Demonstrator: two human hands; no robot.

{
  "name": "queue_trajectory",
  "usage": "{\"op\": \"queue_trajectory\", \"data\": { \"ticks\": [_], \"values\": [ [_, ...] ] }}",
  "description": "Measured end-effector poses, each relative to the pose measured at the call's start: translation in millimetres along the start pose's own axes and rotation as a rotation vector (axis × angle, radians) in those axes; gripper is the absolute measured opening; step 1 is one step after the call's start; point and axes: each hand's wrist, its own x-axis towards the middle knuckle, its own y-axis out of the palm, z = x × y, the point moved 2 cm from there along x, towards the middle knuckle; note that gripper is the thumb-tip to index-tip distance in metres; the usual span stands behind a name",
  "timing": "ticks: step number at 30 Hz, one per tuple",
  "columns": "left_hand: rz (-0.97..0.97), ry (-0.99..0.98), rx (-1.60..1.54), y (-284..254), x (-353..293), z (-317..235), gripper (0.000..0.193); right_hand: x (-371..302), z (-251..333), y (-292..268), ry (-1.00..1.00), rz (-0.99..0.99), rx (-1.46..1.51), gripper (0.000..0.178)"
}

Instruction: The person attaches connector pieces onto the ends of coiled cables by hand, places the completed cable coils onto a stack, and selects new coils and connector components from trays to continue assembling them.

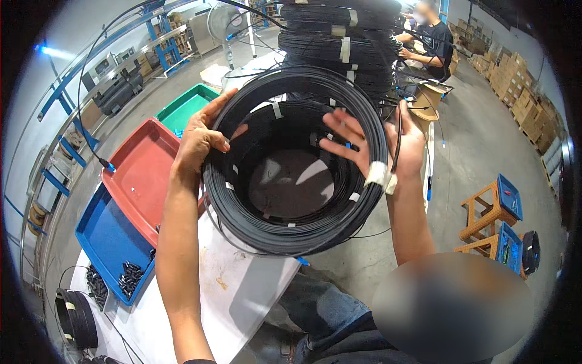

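A thick coil of thin black cable (245, 229), bound with pieces of whitish tape, is held up before me between my two hands. At its left rim my left hand (197, 141) is closed round the cable, thumb at the front and fingers partly hidden behind. My right hand (411, 142) has the right rim between its thumb and fingers; the fingers reach into the ring and are spread. A whitish tape (377, 174) wraps the rim beside it. From the coil's lower edge hangs a blue-tipped cable end (302, 261). More taped black coils (291, 124) show through the ring.
Tall stacked black coils (339, 45) stand beyond. Left, on the white table (209, 273), are a green tray (193, 100), a red tray (142, 167) and a blue tray (109, 227) with black parts. At right, stools (480, 212) carry blue trays. A co-worker (433, 45) sits farther off.
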Motion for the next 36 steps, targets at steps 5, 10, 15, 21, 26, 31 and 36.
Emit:
{"op": "queue_trajectory", "data": {
  "ticks": [5,10,15,21,26,31,36],
  "values": [
    [-0.044,0.037,-0.004,-8.1,-7.8,-5.4,0.098,21.8,0.5,-14.0,0.09,0.024,-0.01,0.082],
    [0.038,-0.074,0.148,-22.4,3.2,-3.2,0.099,31.1,-1.7,-13.0,0.001,-0.13,-0.099,0.071],
    [0.075,-0.082,0.201,-25.0,11.0,0.0,0.098,27.4,9.6,-30.4,-0.255,-0.342,-0.337,0.052],
    [0.07,-0.155,0.405,-29.7,26.3,12.8,0.089,27.3,10.7,-29.8,-0.501,-0.302,-0.422,0.085],
    [0.096,-0.185,0.474,-19.8,40.4,21.4,0.09,23.7,6.2,-20.4,-0.398,-0.236,-0.828,0.107],
    [0.099,-0.284,0.58,-16.1,43.2,16.0,0.089,27.2,4.8,-10.7,-0.251,-0.187,-1.168,0.103],
    [0.166,-0.115,0.683,-20.6,50.3,23.3,0.083,41.1,10.4,-38.4,-0.224,-0.088,-1.245,0.096]
  ]
}}
